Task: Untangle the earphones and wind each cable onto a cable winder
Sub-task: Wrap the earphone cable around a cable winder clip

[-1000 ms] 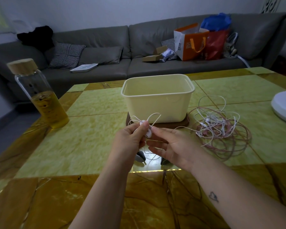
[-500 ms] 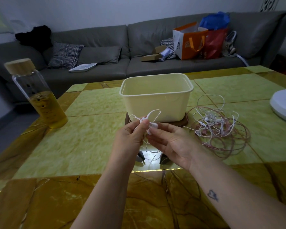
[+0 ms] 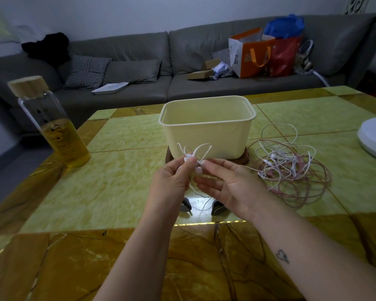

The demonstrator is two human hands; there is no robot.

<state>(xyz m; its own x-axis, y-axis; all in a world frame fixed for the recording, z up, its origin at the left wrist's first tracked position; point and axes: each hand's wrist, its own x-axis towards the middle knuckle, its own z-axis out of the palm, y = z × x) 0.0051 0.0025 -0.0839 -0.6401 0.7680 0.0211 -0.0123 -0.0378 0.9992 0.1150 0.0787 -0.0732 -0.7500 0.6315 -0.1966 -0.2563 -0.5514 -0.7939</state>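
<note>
Just above the surface point(image 3: 117, 187), left hand point(image 3: 172, 179) and right hand point(image 3: 230, 187) close together, both pinching the white earphones point(image 3: 198, 170). Right behind, a cream tub point(image 3: 206, 135). Off to the right, tangled pink and white cables point(image 3: 291, 168).

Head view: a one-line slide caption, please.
The left hand and right hand pinch white earphones before a cream tub; tangled earphones lie on the table at right.

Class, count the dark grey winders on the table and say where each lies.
2. One winder lies under the left hand; the other lies under the right hand, partly covered. More may hide beneath the hands or inside the tub.
</note>
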